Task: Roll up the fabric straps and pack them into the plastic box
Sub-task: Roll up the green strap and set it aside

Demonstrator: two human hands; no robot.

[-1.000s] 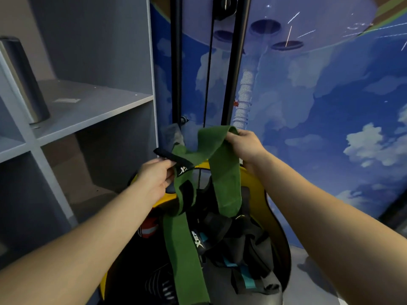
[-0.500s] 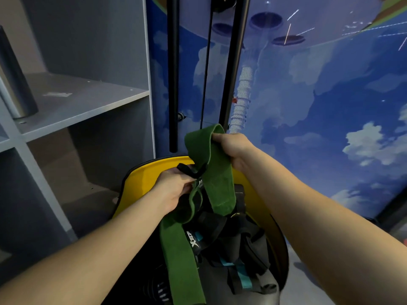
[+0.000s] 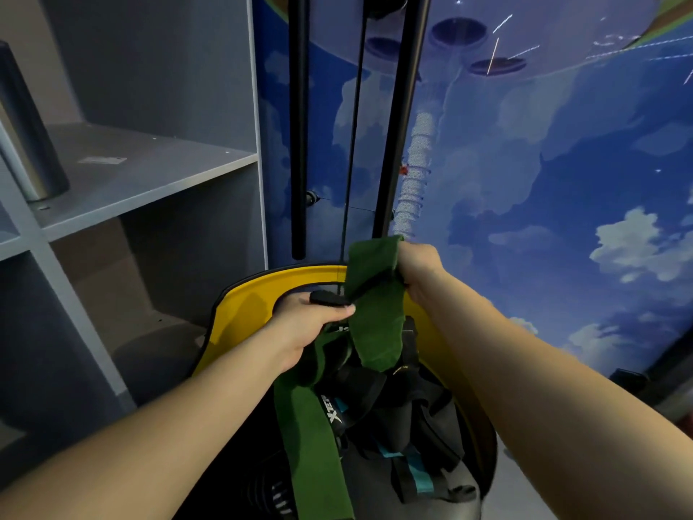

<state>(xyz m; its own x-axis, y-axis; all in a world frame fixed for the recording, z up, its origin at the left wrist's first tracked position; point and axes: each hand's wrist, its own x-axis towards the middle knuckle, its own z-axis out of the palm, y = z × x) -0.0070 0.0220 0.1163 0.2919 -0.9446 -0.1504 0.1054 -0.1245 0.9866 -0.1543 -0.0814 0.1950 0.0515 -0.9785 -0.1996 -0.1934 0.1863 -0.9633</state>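
Behind the scene, a wall mural of blue sky and white clouds (image 3: 562, 182) is filling the right half of the view, with two black vertical poles (image 3: 299, 144) standing in front of it. Grey shelving (image 3: 150, 174) is occupying the left side, and a dark metal cylinder (image 3: 26, 133) is standing on its upper shelf. Below the hands, a yellow-rimmed container (image 3: 258, 298) is holding a heap of black and teal straps (image 3: 405, 437). The right hand (image 3: 420, 268) is gripping the upper fold of a green fabric strap (image 3: 375, 317), fingers curled round the fabric. The left hand (image 3: 311, 324) is pinching the strap's black end tab (image 3: 328, 297) between thumb and fingers, just beside the fold. One short end of the green strap is hanging down between the hands, and its long tail is running down over the heap toward the bottom edge.
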